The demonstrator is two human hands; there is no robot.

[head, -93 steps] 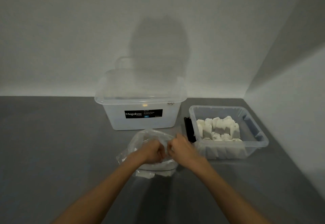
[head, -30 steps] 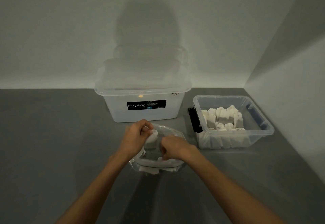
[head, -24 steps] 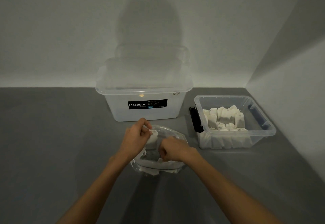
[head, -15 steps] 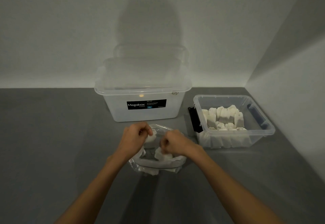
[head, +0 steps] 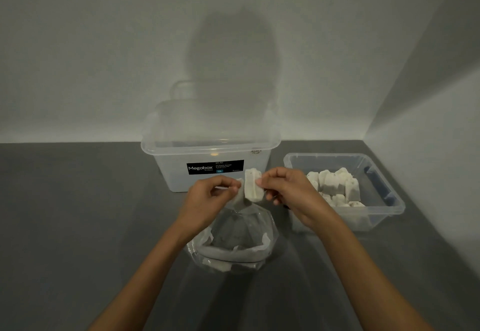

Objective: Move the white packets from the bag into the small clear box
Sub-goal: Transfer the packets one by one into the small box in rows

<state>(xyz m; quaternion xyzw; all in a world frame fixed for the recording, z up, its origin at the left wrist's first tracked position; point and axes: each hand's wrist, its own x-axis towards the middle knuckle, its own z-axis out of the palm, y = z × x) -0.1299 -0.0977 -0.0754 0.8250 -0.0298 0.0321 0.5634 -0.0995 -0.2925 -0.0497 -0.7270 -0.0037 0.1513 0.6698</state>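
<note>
A clear plastic bag (head: 233, 242) lies on the grey surface in front of me, with a few white packets showing along its bottom edge. My right hand (head: 288, 193) pinches a white packet (head: 252, 184) held upright above the bag. My left hand (head: 207, 198) pinches a second, darker-looking white packet (head: 240, 199) just left of it, right at the bag's top. The small clear box (head: 384, 200) stands to the right and holds several white packets (head: 335, 185).
A large lidded clear box labelled Megabox (head: 211, 149) stands behind the bag against the back wall. A white side wall (head: 428, 149) runs close along the right of the small box. A dark object sits between the two boxes, mostly hidden by my right hand.
Both hands rose out of the bag's mouth. Each now holds a packet above the bag, where before they were down among the packets inside it.
</note>
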